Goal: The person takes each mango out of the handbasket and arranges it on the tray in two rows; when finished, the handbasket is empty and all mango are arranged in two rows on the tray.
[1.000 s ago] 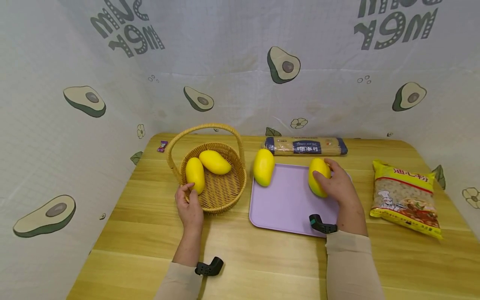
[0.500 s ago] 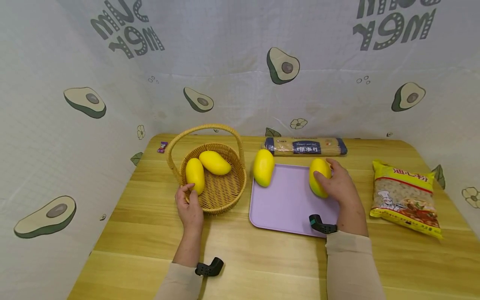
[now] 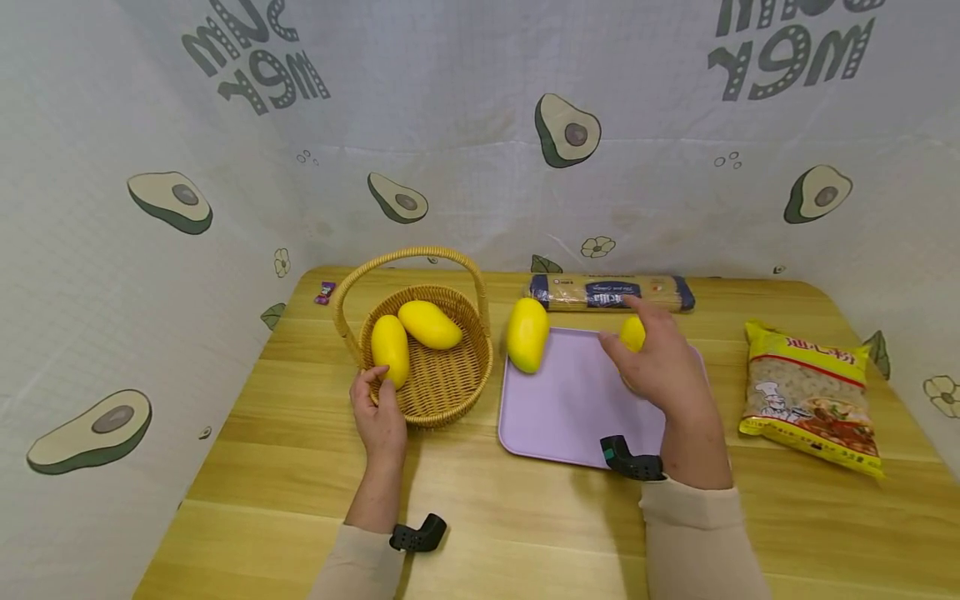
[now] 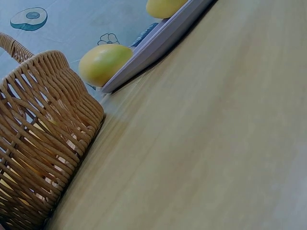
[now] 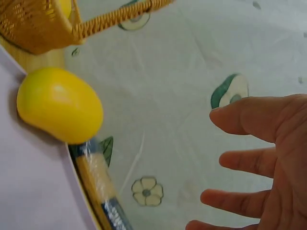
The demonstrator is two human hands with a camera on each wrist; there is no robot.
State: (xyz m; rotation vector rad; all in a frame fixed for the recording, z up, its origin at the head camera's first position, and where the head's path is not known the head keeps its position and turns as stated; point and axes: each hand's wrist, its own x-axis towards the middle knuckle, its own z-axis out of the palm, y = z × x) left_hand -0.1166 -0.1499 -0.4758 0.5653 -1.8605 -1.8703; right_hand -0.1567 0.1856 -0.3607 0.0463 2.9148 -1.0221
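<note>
My left hand (image 3: pixel 381 421) holds the near-left rim of a round wicker basket (image 3: pixel 442 417), its fingertips beside a yellow mango (image 3: pixel 390 350). A second yellow mango (image 3: pixel 430 325) lies deeper in the basket. My right hand (image 3: pixel 663 367) is raised over the right part of a lilac tray (image 3: pixel 570 417), fingers spread and holding nothing. It partly covers a mango (image 3: pixel 632 332) on that tray. Another yellow-green mango (image 3: pixel 528 335) lies at the tray's back left corner. In the right wrist view, the fingers (image 5: pixel 244 203) are apart from that corner mango (image 5: pixel 60 105).
Behind the tray lies a long pack of pasta (image 3: pixel 611 293). A yellow printed food bag (image 3: pixel 813 398) lies to the right, and a small purple wrapped sweet (image 3: pixel 325 292) at the back left. The basket's handle (image 3: pixel 420 252) arches upward. A patterned curtain (image 3: pixel 480 192) hangs behind the table.
My right hand has let go of the right-hand mango on the tray, lifted and shifted slightly left with its fingers spread. My left hand has stayed at the basket rim.
</note>
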